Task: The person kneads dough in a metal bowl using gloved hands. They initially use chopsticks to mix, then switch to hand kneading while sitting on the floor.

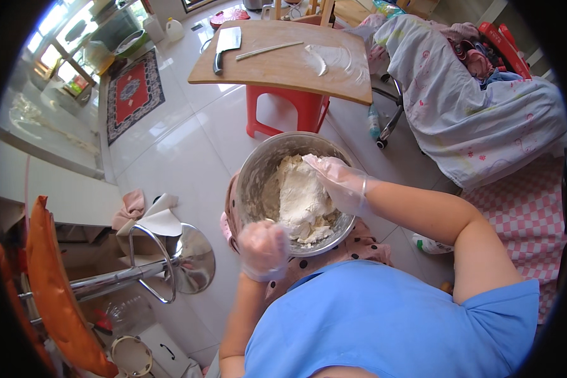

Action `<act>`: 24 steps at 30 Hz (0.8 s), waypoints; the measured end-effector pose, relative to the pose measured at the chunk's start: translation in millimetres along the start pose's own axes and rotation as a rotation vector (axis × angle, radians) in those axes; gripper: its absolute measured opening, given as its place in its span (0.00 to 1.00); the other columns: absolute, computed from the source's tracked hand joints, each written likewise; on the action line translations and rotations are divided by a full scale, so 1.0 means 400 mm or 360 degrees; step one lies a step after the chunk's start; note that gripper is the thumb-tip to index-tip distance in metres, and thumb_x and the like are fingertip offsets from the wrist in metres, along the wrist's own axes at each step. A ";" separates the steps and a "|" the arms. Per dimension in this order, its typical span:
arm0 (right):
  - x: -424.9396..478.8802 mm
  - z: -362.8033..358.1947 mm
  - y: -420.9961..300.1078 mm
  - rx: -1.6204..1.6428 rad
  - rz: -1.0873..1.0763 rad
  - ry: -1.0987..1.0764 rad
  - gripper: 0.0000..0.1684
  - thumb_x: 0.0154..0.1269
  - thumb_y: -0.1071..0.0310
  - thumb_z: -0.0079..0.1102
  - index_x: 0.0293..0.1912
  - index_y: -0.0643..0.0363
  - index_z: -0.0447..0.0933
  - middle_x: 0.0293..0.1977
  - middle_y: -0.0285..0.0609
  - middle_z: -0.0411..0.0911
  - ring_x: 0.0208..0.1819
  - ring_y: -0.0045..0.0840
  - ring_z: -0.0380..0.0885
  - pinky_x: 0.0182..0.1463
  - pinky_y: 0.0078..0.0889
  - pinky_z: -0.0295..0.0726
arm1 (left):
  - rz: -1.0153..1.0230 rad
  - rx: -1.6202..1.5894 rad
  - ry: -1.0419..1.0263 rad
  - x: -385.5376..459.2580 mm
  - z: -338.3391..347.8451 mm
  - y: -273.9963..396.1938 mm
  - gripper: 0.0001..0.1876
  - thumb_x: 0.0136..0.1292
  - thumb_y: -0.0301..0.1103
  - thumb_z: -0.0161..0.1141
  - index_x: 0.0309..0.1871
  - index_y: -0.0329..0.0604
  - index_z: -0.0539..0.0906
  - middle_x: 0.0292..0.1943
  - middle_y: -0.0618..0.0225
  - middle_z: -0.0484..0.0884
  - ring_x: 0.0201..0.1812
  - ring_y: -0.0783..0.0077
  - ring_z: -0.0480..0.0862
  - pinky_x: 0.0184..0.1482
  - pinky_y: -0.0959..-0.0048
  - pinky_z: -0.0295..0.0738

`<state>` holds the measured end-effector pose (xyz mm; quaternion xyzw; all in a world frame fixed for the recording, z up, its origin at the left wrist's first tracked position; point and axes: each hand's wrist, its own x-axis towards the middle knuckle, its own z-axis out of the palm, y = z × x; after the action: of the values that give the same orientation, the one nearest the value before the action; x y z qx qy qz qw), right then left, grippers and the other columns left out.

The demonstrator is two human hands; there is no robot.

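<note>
A large metal bowl [260, 175] stands in front of me with a lump of pale, floury dough [302, 189] in it. My left hand [264, 248], in a clear plastic glove, is curled at the bowl's near left rim; it is slightly blurred, and whether it grips the rim I cannot tell. My right hand [338, 182], gloved the same way, reaches over the right rim and lies against the dough's right side, fingers extended. Beyond the bowl, a wooden board [274, 61] on a red plastic stool [283, 104] bears a cleaver [227, 47], a thin pale stick [269, 51] and smeared flour [330, 59].
At the left is a chrome bar stool [193, 264] with an orange seat [56, 293]. A chair draped in patterned cloth [458, 113] stands at the right, a plastic bottle [373, 121] beside its wheeled base. A red rug [134, 94] lies at the upper left.
</note>
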<state>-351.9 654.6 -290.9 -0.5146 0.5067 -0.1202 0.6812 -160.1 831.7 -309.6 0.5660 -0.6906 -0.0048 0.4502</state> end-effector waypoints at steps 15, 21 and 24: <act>0.063 0.081 -0.154 -0.0775 -0.0339 -0.0380 0.19 0.79 0.51 0.53 0.56 0.54 0.78 0.37 0.33 0.75 0.39 0.19 0.74 0.46 0.32 0.77 | 0.0452 -0.0069 -0.0133 0.037 -0.058 -0.083 0.12 0.58 0.31 0.58 0.20 0.50 0.70 0.21 0.71 0.70 0.24 0.66 0.75 0.36 0.59 0.70; 0.032 0.148 -0.240 -0.0971 0.0003 -0.0496 0.35 0.83 0.42 0.46 0.42 0.67 0.83 0.30 0.47 0.82 0.37 0.31 0.76 0.48 0.40 0.78 | 0.0461 -0.0141 -0.0148 0.034 -0.069 -0.052 0.12 0.58 0.32 0.59 0.20 0.51 0.71 0.21 0.72 0.68 0.20 0.68 0.72 0.26 0.64 0.64; -0.029 0.142 -0.203 -0.1065 -0.0403 -0.0577 0.24 0.81 0.49 0.57 0.37 0.60 0.82 0.31 0.45 0.80 0.32 0.27 0.76 0.38 0.35 0.77 | 0.0417 -0.0112 -0.0163 0.030 -0.072 -0.062 0.12 0.60 0.33 0.59 0.20 0.51 0.72 0.21 0.72 0.68 0.21 0.68 0.73 0.26 0.63 0.65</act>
<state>-281.9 659.8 -219.9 -0.7793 0.3220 0.0612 0.5341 -122.4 827.9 -297.9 0.4539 -0.7801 0.0009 0.4306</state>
